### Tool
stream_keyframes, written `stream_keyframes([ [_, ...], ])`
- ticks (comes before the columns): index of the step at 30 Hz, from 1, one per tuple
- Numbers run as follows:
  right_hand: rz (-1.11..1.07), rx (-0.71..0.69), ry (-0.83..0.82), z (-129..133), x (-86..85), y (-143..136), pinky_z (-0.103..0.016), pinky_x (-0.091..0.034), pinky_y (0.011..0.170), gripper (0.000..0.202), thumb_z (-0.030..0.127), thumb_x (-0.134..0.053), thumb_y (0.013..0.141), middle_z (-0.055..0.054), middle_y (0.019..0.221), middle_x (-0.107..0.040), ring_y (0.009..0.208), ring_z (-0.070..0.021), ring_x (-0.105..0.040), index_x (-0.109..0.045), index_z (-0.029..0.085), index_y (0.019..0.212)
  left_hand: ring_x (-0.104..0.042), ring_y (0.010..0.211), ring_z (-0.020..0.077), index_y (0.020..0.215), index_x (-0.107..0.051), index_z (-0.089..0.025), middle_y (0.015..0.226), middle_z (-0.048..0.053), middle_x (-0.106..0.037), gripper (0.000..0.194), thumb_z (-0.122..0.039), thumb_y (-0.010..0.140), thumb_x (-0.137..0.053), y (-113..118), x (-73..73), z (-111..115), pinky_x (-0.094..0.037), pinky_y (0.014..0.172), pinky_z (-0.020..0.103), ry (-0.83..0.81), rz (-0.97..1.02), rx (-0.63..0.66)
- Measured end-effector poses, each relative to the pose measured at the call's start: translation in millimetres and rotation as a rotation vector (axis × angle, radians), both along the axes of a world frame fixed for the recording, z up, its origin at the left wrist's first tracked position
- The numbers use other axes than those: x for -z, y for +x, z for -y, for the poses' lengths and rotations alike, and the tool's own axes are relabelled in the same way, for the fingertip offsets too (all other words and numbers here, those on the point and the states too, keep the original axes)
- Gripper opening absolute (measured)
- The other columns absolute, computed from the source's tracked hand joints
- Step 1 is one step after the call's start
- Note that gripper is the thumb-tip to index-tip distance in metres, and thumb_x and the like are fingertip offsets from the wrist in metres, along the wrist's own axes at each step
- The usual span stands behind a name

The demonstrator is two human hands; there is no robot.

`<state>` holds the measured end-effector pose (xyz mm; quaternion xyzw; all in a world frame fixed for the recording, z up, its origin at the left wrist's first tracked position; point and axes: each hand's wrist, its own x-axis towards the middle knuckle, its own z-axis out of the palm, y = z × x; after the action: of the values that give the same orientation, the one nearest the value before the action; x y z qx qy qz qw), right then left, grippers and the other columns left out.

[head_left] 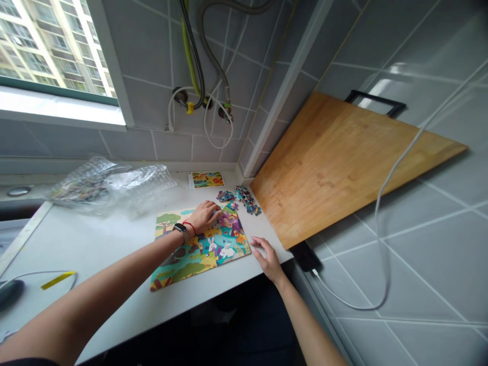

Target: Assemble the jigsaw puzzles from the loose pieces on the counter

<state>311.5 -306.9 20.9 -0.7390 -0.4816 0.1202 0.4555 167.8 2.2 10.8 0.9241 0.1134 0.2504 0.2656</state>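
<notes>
A colourful jigsaw puzzle [224, 239] with rabbits, trees and a pond lies on the white counter. My left hand [206, 216], with a dark watch and a red string at its wrist, rests over the puzzle's upper part. Its fingers are bent down and drawn together, and they hide whatever is under their tips. Beside the puzzle's right edge is my right hand [268, 259], thumb and fingers apart, holding nothing. Loose puzzle pieces [249, 201] are heaped beyond the puzzle's top right corner. Behind them lies a small picture card [207, 179].
Clear plastic bags [95, 185], one with pieces inside, lie at the back left. A wooden board [335, 168] leans on the right wall. A white cable [385, 239] hangs to a dark phone-like device [306, 255]. A yellow strip [57, 280] lies at left.
</notes>
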Motion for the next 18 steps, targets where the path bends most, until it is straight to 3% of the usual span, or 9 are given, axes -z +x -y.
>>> stream_keyframes([
  [6, -0.231, -0.169, -0.1, 2.1, -13.9, 20.9, -0.042, -0.059, 0.1, 0.031, 0.046, -0.068, 0.095, -0.01, 0.109, -0.081, 0.108, -0.0278, -0.076, -0.081, 0.02, 0.106, -0.066, 0.1, 0.0289, 0.102, -0.072, -0.02, 0.106, 0.014, -0.072, 0.043, -0.046, 0.108, -0.038, 7.0, 0.4, -3.3, -0.054, 0.098, 0.047, 0.064, -0.116, -0.039],
  [10, -0.233, -0.213, -0.19, -6.9, -15.2, 36.6, -0.037, -0.06, 0.087, 0.029, 0.046, -0.07, 0.092, -0.008, 0.094, -0.083, 0.091, -0.026, -0.077, -0.082, 0.02, 0.093, -0.07, 0.096, 0.0269, 0.108, -0.074, -0.021, 0.105, 0.012, -0.074, 0.031, -0.037, 0.102, -0.048, 18.1, -10.4, -14.6, -0.058, 0.093, 0.042, 0.117, -0.228, -0.032],
  [12, -0.195, -0.22, -0.23, -12.6, -13.4, 43.0, -0.033, -0.058, 0.077, 0.028, 0.044, -0.067, 0.092, -0.006, 0.082, -0.081, 0.079, -0.0233, -0.075, -0.081, 0.02, 0.086, -0.072, 0.096, 0.0251, 0.118, -0.073, -0.021, 0.115, 0.012, -0.074, 0.031, -0.031, 0.1, -0.051, 25.6, -19.1, -19.2, -0.06, 0.089, 0.038, 0.143, -0.281, -0.004],
  [18, -0.177, -0.15, -0.224, -20.3, -1.3, 52.8, -0.027, -0.048, 0.062, 0.032, 0.046, -0.061, 0.096, -0.001, 0.058, -0.071, 0.056, -0.0183, -0.067, -0.075, 0.021, 0.081, -0.068, 0.124, 0.0283, 0.135, -0.071, -0.024, 0.137, 0.011, -0.07, 0.043, -0.017, 0.096, -0.056, 59.4, -37.2, -16.3, -0.055, 0.109, 0.041, 0.253, -0.418, 0.08],
])
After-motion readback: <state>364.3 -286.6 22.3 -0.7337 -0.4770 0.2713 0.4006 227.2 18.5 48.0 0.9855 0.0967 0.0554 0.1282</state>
